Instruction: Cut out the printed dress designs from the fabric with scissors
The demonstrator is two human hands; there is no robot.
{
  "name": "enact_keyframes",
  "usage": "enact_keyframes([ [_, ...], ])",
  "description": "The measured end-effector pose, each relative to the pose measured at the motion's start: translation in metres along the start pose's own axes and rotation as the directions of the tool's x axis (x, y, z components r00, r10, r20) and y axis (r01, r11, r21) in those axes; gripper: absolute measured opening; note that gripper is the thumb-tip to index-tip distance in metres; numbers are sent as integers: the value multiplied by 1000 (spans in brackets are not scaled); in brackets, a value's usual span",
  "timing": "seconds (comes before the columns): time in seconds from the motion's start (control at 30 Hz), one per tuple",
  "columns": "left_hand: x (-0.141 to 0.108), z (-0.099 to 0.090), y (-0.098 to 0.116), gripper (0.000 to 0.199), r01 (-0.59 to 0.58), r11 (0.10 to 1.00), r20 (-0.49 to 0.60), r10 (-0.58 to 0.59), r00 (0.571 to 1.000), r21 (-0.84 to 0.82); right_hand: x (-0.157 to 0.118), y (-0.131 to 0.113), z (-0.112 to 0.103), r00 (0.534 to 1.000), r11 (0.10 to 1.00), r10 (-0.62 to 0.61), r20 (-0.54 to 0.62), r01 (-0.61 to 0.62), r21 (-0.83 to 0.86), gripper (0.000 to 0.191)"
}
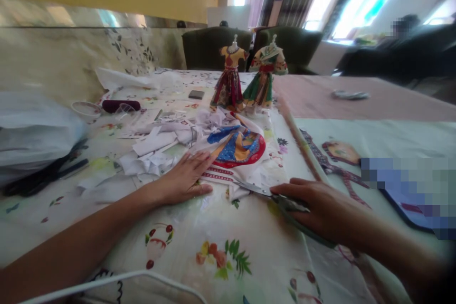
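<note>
My left hand [188, 175] lies flat with its fingers spread, at the left edge of a printed paper piece [219, 175] with thin red strips. My right hand [306, 204] grips a pair of scissors [254, 188] by the handles, and the blade tips point left at the right end of the strips. Just behind them rests a printed skirt-shaped cutout [238, 147] in blue, orange and red on white paper. White paper scraps [156, 145] are heaped beyond my left hand.
Two small dressed figures, one maroon and yellow [230, 76], one green [265, 76], stand behind the papers. A plastic bag [32, 128] is at left, a dark red case [121, 105] near it. Patterned cutouts [340, 152] and a blurred blue object [402, 194] lie right.
</note>
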State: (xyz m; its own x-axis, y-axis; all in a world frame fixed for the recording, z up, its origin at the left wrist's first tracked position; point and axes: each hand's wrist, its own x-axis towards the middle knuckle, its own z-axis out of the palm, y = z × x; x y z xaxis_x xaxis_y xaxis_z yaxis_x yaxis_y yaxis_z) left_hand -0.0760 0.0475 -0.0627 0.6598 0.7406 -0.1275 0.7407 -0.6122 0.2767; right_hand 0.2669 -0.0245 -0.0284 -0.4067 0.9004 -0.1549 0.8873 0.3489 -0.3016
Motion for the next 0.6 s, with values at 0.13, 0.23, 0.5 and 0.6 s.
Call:
enact_keyframes([
  [0.13,-5,-13,-4,63,1,977,-236,-53,970,-214,1,9,4,999,999,-29,-21,30,24,49],
  [0.23,-6,-24,-8,49,86,964,-399,-184,898,-252,1,11,4,1000,999,-19,-6,19,44,50],
  [0.5,-3,-28,-21,36,383,916,-259,-401,879,-119,-1,19,-1,998,998,61,-23,-61,21,48],
  [0.6,-2,-26,-20,25,316,931,-219,-352,910,-184,-2,17,-6,997,998,67,-26,-67,-7,47],
])
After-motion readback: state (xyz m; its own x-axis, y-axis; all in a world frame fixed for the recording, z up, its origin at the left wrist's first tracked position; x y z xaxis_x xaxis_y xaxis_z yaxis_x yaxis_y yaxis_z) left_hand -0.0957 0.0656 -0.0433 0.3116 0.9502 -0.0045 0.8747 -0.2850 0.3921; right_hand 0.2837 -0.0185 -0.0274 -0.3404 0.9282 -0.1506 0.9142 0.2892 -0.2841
